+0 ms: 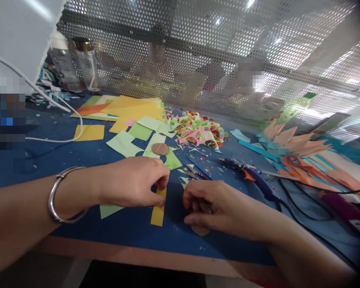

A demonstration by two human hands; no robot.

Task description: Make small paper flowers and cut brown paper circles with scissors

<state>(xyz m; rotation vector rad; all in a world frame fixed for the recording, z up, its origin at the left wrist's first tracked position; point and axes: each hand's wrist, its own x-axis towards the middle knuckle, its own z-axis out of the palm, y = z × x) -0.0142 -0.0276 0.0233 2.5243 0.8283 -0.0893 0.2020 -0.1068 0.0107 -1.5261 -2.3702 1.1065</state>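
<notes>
Right hand (210, 208), lower centre-right: my fingers curled, contents hidden, brown disc (201, 231) partly beneath. Left hand (132, 180), centre-left: my fingers pinch a yellow strip (157, 216), lower centre. Scrap heap (199, 130) on worktop (123, 230), just above centre.

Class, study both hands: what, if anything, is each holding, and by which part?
The left hand holds a yellow paper strip by its far part, its near end free. The right hand is curled; whether it holds anything cannot be told.
</notes>
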